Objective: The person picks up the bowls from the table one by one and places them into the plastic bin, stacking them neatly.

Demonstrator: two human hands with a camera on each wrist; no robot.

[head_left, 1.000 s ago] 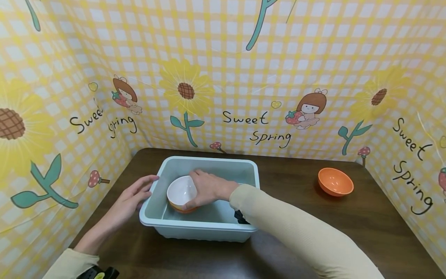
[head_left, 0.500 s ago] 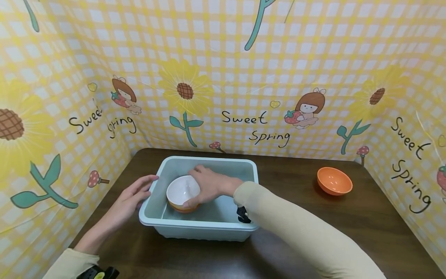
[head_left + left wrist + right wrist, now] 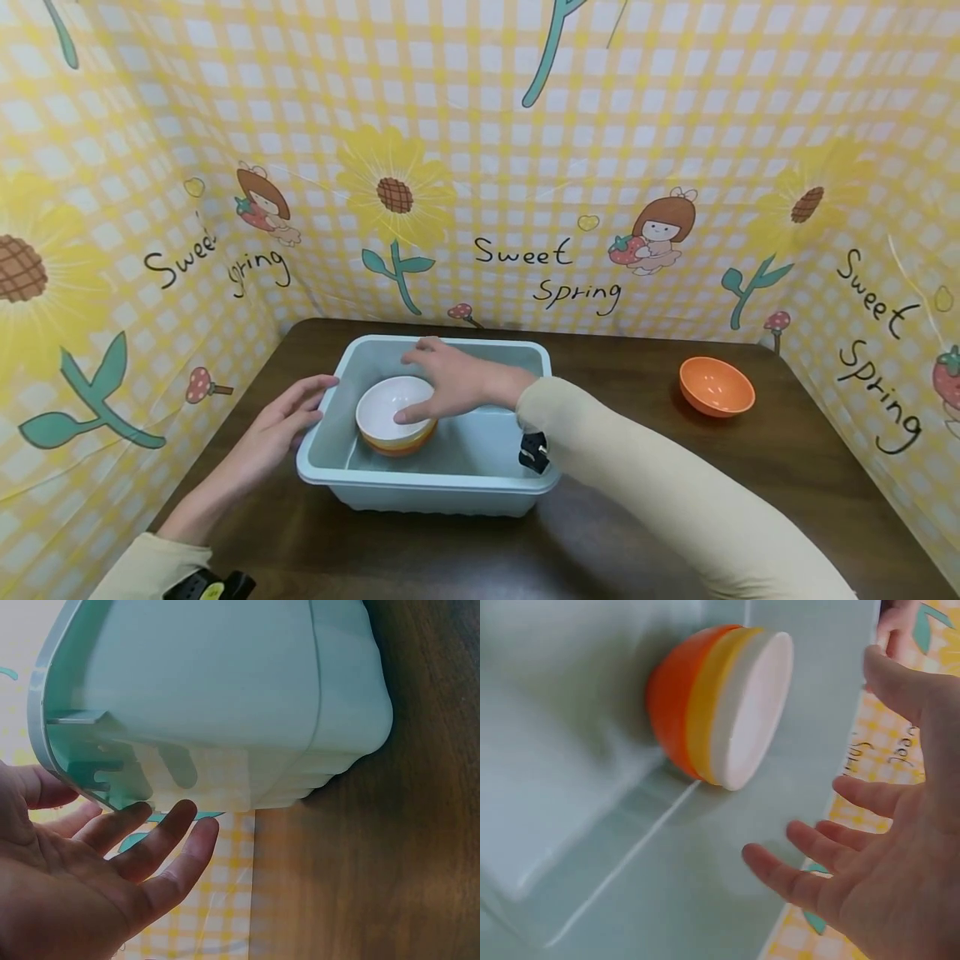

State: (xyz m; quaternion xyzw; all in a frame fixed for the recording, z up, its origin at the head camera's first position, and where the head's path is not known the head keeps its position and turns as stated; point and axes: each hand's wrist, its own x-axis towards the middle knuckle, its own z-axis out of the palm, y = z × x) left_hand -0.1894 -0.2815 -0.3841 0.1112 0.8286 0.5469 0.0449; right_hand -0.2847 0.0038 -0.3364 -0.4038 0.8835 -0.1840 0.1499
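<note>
A stack of nested bowls (image 3: 395,414), white over yellow over orange, stands inside the pale green plastic tub (image 3: 420,486), left of its middle. My right hand (image 3: 442,379) hovers just above and behind the stack with fingers spread and holds nothing. In the right wrist view the bowl stack (image 3: 720,712) is apart from my right hand (image 3: 885,877). My left hand (image 3: 288,417) lies flat against the tub's left rim with straight fingers. The left wrist view shows my left hand (image 3: 112,877) with its fingertips at the rim of the tub (image 3: 225,697).
A single orange bowl (image 3: 716,386) sits on the dark wooden table (image 3: 637,517) at the back right. Yellow checked sunflower backdrop (image 3: 525,167) walls the table on three sides. A small black clip (image 3: 533,451) hangs at my right sleeve over the tub's right edge.
My right hand let go of the bowl stack, opened and rose slightly. The stack went from tilted to level in the tub. My left hand stayed at the rim.
</note>
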